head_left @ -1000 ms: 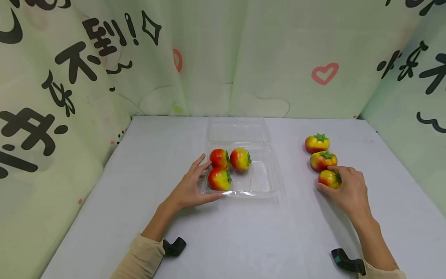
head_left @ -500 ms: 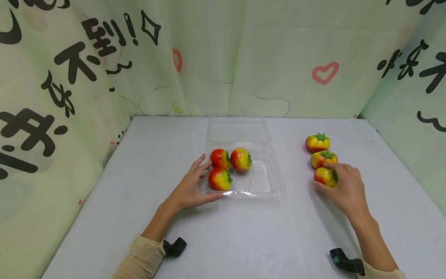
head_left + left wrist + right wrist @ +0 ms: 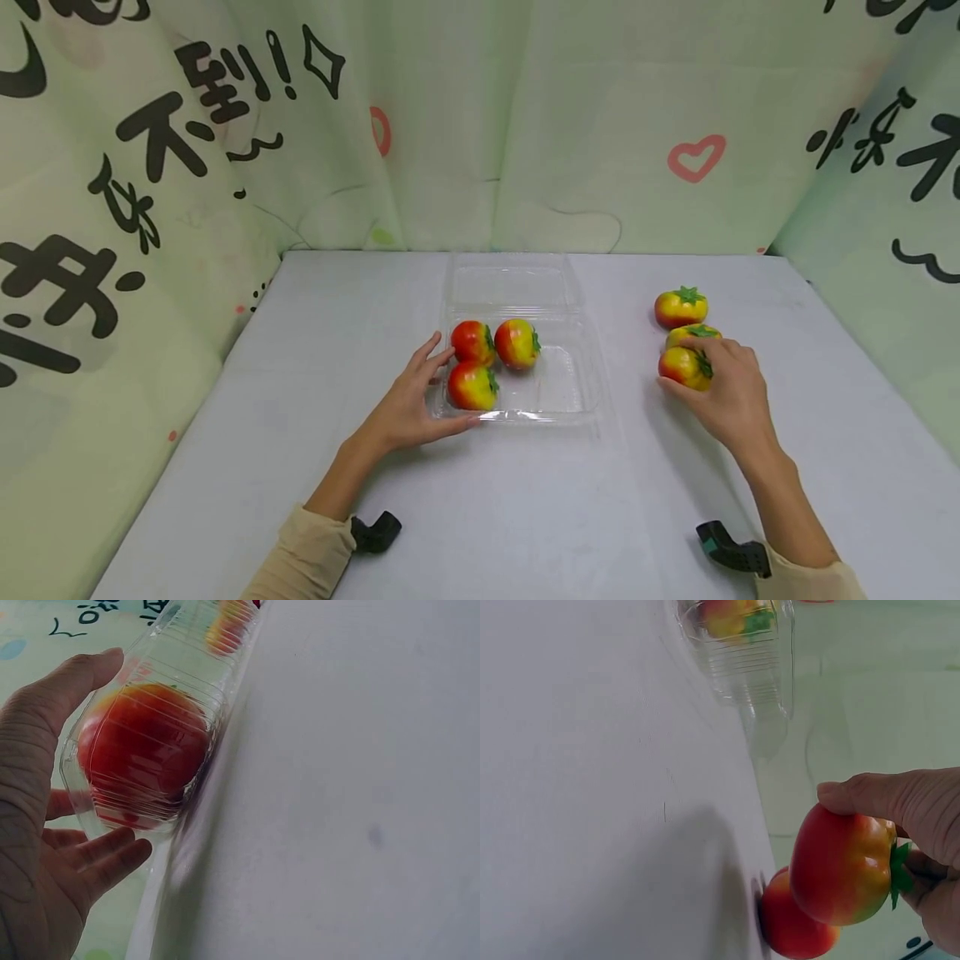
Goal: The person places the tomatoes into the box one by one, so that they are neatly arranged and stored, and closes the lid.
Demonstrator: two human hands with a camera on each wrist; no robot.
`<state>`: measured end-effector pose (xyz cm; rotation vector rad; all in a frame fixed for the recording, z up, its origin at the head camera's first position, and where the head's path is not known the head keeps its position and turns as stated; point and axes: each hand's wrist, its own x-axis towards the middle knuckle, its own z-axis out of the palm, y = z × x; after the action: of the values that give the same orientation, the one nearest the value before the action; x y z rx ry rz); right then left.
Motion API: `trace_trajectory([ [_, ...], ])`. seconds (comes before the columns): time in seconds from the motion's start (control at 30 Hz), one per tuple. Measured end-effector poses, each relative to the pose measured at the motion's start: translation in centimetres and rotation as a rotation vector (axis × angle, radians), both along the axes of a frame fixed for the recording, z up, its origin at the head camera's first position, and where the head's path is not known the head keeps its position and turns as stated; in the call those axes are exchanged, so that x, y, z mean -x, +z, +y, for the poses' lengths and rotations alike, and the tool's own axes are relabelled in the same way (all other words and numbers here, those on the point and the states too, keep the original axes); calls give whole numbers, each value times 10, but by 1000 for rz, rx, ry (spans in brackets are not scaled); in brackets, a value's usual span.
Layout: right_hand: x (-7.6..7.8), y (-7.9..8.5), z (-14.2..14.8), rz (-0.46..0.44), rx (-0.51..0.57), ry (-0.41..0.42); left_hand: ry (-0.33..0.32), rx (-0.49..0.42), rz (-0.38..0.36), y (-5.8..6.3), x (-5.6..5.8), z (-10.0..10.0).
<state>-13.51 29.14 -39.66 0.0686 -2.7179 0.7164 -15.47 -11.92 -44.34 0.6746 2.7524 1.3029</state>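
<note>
My right hand (image 3: 733,398) pinches a red-and-yellow persimmon (image 3: 832,862) with a green leafy top, thumb on one side and fingers on the other. In the head view the held fruit overlaps a second persimmon (image 3: 688,335), and a third persimmon (image 3: 679,310) sits behind that one. To the left, a clear plastic clamshell box (image 3: 558,379) lies with its lid folded back and holds three persimmons at its left side. My left hand (image 3: 414,408) holds the box's front left corner, its thumb along the front edge and its fingers at the left wall.
The box's transparent lid (image 3: 513,282) extends toward the back edge of the white table (image 3: 525,517). Pale green printed curtains (image 3: 600,125) enclose the back and both sides. A black wrist device (image 3: 377,532) sits by the left sleeve, another (image 3: 733,550) by the right.
My right hand has lifted the nearest persimmon and carried it left and slightly up in the head view, over the middle one. The left hand and box have stayed in place.
</note>
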Motion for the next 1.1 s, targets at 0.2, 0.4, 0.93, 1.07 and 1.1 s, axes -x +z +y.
trace_trajectory([
  [0.2, 4, 2, -7, 31, 11, 30, 9, -2, -1, 0, -1, -1],
  [0.4, 5, 6, -15, 24, 19, 32, -1, -8, -2, 0, -1, -1],
  [0.93, 10, 18, -41, 71, 39, 61, -2, -4, 6, -1, 0, 0],
  [1.07, 13, 20, -48, 89, 50, 77, -2, -2, 5, 0, 0, 0],
  [1.1, 13, 21, -49, 92, 54, 81, -2, -3, 4, 0, 0, 0],
])
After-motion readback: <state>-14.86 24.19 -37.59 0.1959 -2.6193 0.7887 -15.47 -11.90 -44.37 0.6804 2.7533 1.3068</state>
